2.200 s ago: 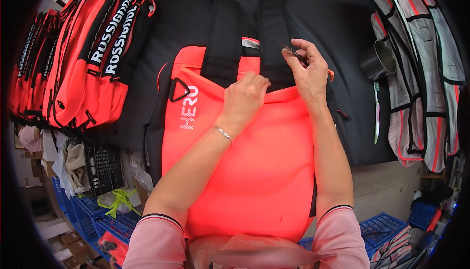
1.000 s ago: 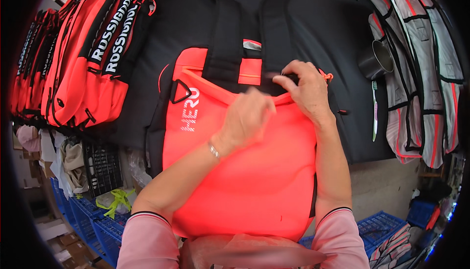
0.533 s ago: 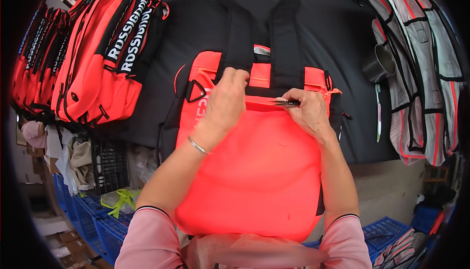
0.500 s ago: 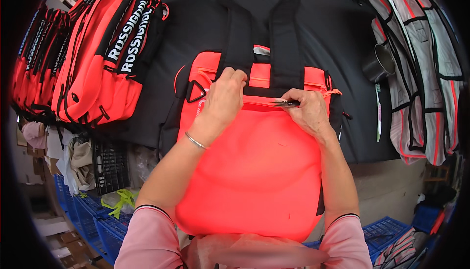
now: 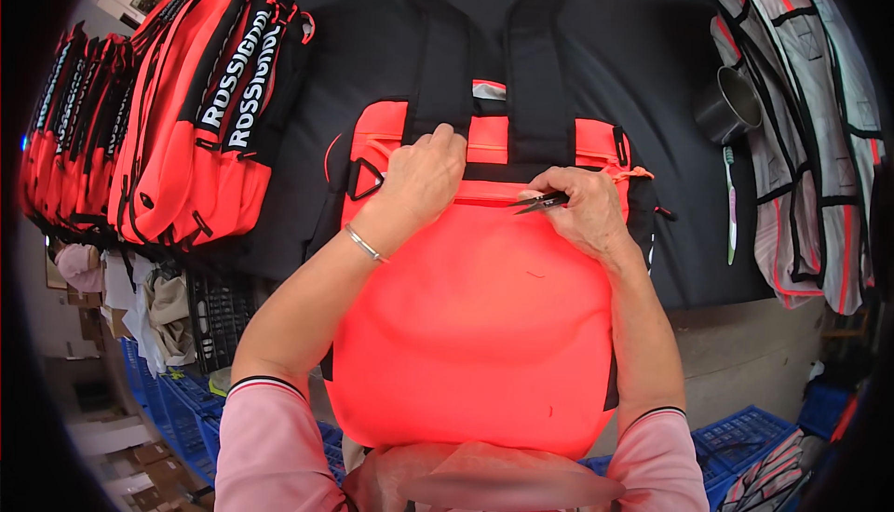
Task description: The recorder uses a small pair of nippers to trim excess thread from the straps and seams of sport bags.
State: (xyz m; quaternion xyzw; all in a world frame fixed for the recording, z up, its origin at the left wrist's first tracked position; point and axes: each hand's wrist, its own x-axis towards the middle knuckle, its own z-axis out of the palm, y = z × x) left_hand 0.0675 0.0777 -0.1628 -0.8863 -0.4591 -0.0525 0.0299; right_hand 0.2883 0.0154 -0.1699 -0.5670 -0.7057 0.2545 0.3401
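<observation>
A bright coral-red backpack (image 5: 466, 326) lies on the black-covered table, hanging over its front edge toward me. Its two black shoulder straps (image 5: 541, 74) stretch away over the cloth. At the base of the left strap, the fingers of my left hand (image 5: 425, 174) are closed in a pinch on the backpack; their tips are partly hidden. My right hand (image 5: 585, 207) grips small black thread snips (image 5: 543, 202), blades parted and pointing left over the red panel below the black band. A few loose threads (image 5: 535, 276) show on the red fabric.
Red and black backpacks (image 5: 182, 130) stand in a row on the left. At right are a metal cup (image 5: 727, 107), a toothbrush (image 5: 731, 205) and stacked grey pieces with black and red trim (image 5: 792, 140). Blue crates (image 5: 745, 442) sit below the table.
The snips' blades have parted and now point slightly lower. My left hand stays at the strap base, with little movement. The whole view has shifted slightly.
</observation>
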